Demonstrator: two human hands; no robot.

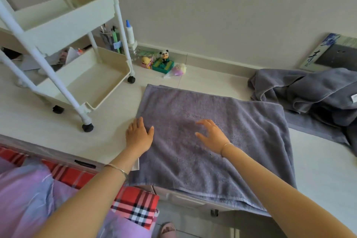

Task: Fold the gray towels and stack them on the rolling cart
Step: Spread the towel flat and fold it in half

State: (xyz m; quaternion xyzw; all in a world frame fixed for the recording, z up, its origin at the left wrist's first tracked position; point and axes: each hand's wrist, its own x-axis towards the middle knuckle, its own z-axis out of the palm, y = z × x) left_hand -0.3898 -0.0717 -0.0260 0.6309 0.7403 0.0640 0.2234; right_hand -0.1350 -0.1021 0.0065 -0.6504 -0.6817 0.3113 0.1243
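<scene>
From the head camera, a gray towel (212, 141) lay spread flat on the pale desk (58, 131), its near edge hanging over the desk's front. The left hand (139, 135) rested flat on the towel's left border, fingers together, gripping nothing. The right hand (210, 135) sat over the towel's middle, fingers spread wide, holding nothing. A heap of gray towels (309, 91) lay crumpled beyond the towel's far right corner. The rolling cart (81, 75) stood left of the towel, its visible trays bare.
</scene>
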